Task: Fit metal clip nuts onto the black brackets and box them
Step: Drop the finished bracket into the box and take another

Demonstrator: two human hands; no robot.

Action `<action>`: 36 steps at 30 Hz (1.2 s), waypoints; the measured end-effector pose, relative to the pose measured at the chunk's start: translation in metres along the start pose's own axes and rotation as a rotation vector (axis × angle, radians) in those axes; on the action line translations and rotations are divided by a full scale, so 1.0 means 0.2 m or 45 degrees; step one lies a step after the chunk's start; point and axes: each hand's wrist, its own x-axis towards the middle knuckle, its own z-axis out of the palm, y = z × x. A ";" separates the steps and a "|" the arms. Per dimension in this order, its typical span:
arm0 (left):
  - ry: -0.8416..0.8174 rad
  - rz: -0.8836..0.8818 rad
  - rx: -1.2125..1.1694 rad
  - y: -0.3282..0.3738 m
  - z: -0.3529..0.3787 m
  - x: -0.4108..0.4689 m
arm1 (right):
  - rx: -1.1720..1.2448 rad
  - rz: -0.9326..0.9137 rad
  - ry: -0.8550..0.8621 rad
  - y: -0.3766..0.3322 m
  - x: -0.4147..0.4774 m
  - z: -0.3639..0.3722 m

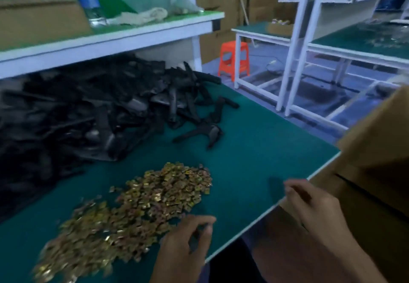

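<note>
Left hand (188, 238) sits at the near-right edge of the clip nut pile (137, 207) on the green table (254, 150), fingers curled and pinched; blur hides whether a nut is held. Right hand (309, 205) rests loosely open over the table edge, empty, beside the cardboard box (376, 150). Black brackets (88, 114) are heaped far-left; the nearest loose one (201, 132) lies forward of both hands, long axis roughly left-right. Judgement: the left hand is closer to the nuts, the right freer to fetch a bracket.

I see black brackets (93, 114) heaped far left | gold clip nuts (132, 212) spread loose, near left | cardboard box (376, 172) at right edge
</note>
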 end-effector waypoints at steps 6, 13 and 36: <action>0.494 -0.125 0.266 -0.24 -0.35 -0.14 | -0.147 -0.431 -0.418 -0.56 0.52 0.53; 0.696 -0.147 0.302 -0.33 -0.47 -0.24 | 0.047 0.159 -0.710 -0.86 0.91 1.04; 0.388 -0.074 0.699 -0.46 -0.80 0.31 | 0.136 -0.231 -0.687 -0.67 -0.04 0.62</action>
